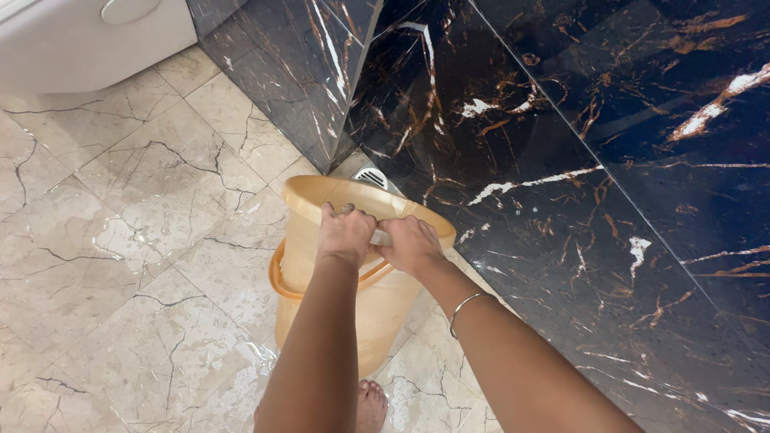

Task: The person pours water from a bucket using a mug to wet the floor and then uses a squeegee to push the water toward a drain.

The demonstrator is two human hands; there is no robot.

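Observation:
A beige plastic bucket (321,281) is tipped away from me, its mouth facing the corner of the dark wall. My left hand (345,234) and my right hand (411,244) both grip its near rim, side by side, with a pale bar showing between them. The bucket's orange handle (281,281) hangs down around its body. A thin metal bangle (465,309) sits on my right wrist. Just past the bucket's mouth lies a round metal floor drain (371,176), partly hidden by the rim.
Glossy black marble wall panels (577,144) with white and orange veins fill the right side and meet in a corner. Wet beige marble floor tiles (136,240) spread to the left. A white fixture (88,36) sits top left. My bare toes (370,405) show below the bucket.

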